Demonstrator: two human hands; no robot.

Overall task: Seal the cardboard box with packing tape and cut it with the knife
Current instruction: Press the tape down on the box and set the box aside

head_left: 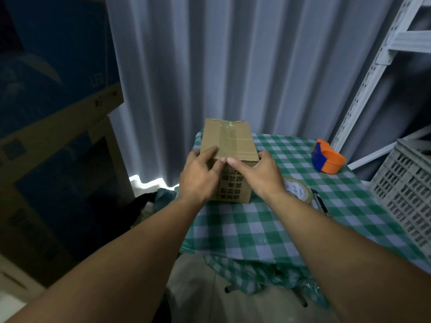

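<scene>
Box: the cardboard box (227,145) is sitting closed at the far left corner of the table (251,227), flaps down, black printed characters showing on its near face.
Tape strip: a clear band of packing tape (229,141) is running along the top of the box from far edge to near edge, right over the middle.
Left hand: the left hand (201,173) is lying flat against the near left corner of the box, fingers spread and open, gripping nothing, thumb tip pressing at the near top edge.
Right hand: the right hand (256,173) is resting open on the near right corner, palm down, its thumb tip meeting the left thumb at the tape's near end.
Tape roll: the tape roll (298,191) is lying flat on the checked cloth just right of the box, partly hidden behind the right wrist.
Knife: a dark knife (320,202) is lying just right of the roll.
Dispenser: an orange and blue tape dispenser (327,159) is standing further right, toward the far edge.
Crate: a grey slotted crate (405,197) is filling the right side.
</scene>
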